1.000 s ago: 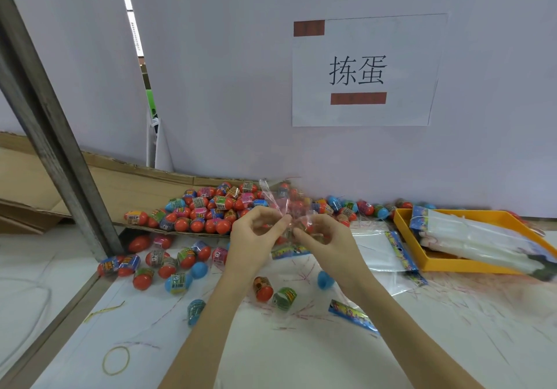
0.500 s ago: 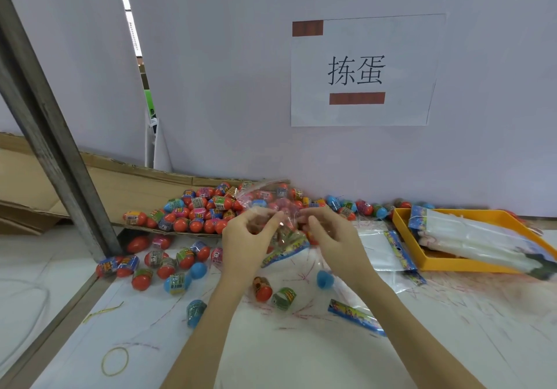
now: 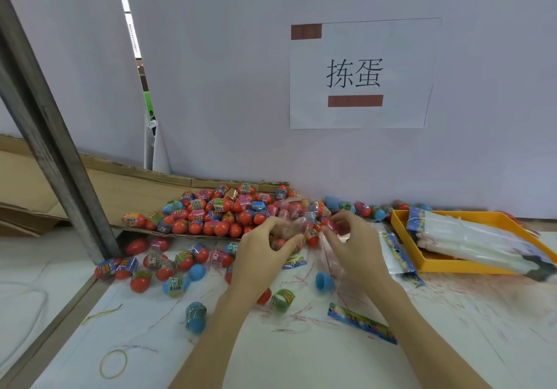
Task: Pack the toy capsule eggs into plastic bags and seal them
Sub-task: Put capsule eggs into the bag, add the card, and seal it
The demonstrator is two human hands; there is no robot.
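- Item in hand: a small clear plastic bag [image 3: 297, 225] is held between both hands above the white paper-covered counter [image 3: 301, 355], just in front of the egg pile; small red shapes show through the film, so it appears to hold at least some eggs; how many cannot be told
- Left hand [image 3: 265, 245]: fingers curled round the left side of the bag, gripping it; right hand [image 3: 351, 238]: fingertips pinching the bag's right edge, thumb side blurred
- Seal status: the bag's mouth is crumpled between the fingers; whether it is closed cannot be told; judged as filling or closing in progress, not finished
- Stock remaining: a large heap of red, blue and pink plastic capsule eggs [image 3: 220, 212] lies on a flat brown cardboard sheet [image 3: 99, 186] against the wall; many loose eggs [image 3: 168, 265] are scattered on the counter nearer the person; the bulk of the task is judged outstanding
- Supplies: a yellow plastic tray [image 3: 446, 265] at right carries a stack of flat clear bags with printed headers [image 3: 470, 238]; one printed blue header strip [image 3: 361, 323] lies loose on the counter
- Completed units: no sealed, filled bag can be identified anywhere in view
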